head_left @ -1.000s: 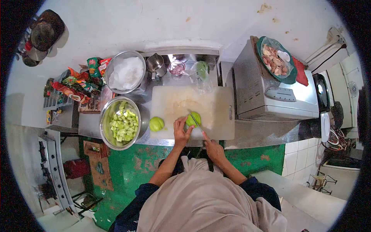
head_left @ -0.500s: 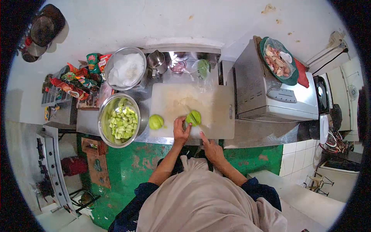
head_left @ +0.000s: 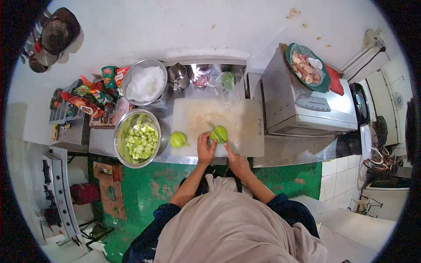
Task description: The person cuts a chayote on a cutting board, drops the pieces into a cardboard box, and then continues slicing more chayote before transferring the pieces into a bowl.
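On the white cutting board (head_left: 245, 118) lies a pale green chayote piece (head_left: 222, 132), steadied from its left side by the fingertips of my left hand (head_left: 205, 149). My right hand (head_left: 239, 165) is closed around the handle of a knife (head_left: 216, 130). The blade lies across the chayote, pointing up and to the left, just right of my left fingers. A second chayote piece (head_left: 178, 139) rests at the board's left edge, apart from both hands. Left of the board, a steel bowl (head_left: 117, 144) holds many cut green chunks (head_left: 142, 140).
Behind that bowl stands another steel bowl (head_left: 127, 92) with a white bag. A metal jug (head_left: 178, 75), a small dish (head_left: 201, 79) and a plastic bag of greens (head_left: 228, 83) sit behind the board. At right, a silver appliance (head_left: 315, 114) carries a basket of meat pieces (head_left: 306, 68).
The knife has moved; its blade now lies more clearly across the chayote, and my right hand has shifted slightly. My left hand keeps its hold. The whole view has shifted a little.
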Demonstrator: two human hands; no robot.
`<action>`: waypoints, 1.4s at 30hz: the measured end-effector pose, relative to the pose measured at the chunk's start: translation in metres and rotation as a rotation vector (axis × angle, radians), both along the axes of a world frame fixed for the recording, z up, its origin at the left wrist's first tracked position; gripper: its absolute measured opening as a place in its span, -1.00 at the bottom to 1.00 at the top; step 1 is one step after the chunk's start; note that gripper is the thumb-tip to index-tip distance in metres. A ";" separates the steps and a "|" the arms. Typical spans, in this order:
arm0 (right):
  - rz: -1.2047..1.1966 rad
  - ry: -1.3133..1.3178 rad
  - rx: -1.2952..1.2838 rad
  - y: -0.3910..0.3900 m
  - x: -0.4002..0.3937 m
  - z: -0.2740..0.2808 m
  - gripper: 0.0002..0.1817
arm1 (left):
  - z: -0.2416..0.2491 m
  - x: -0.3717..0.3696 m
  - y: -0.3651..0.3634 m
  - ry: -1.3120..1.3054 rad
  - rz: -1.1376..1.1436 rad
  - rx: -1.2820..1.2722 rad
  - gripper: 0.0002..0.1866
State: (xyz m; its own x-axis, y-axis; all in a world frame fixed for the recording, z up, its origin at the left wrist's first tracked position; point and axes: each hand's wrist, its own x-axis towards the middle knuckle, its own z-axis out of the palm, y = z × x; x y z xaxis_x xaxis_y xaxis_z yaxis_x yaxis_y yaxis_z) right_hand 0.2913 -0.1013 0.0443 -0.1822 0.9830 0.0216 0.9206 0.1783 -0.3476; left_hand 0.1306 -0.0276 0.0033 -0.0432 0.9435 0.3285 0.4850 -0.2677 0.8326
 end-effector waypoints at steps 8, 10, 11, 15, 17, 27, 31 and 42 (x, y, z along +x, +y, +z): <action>0.017 0.124 -0.004 -0.008 0.000 0.007 -0.39 | 0.014 -0.002 -0.004 -0.010 -0.033 -0.045 -0.64; 0.023 0.168 -0.035 -0.011 0.001 0.010 -0.39 | 0.016 -0.003 -0.007 -0.013 -0.039 -0.050 -0.65; 0.029 0.141 -0.018 -0.011 0.002 0.008 -0.38 | 0.013 -0.004 -0.007 -0.004 -0.037 -0.026 -0.66; -0.008 0.086 -0.104 -0.016 -0.002 0.020 -0.36 | 0.004 -0.006 -0.005 0.006 -0.026 0.030 -0.69; 0.019 0.012 -0.077 -0.018 -0.004 0.021 -0.34 | 0.004 -0.007 -0.004 -0.007 -0.022 0.003 -0.72; 0.021 -0.034 -0.137 -0.021 -0.009 0.032 -0.27 | 0.008 -0.006 -0.005 0.009 0.011 -0.006 -0.78; 0.032 -0.072 -0.159 -0.017 -0.011 0.026 -0.22 | 0.010 -0.006 -0.004 -0.011 0.010 -0.015 -0.76; 0.022 -0.018 -0.252 -0.009 -0.001 0.005 -0.33 | 0.003 -0.003 -0.001 0.020 0.042 0.008 -0.77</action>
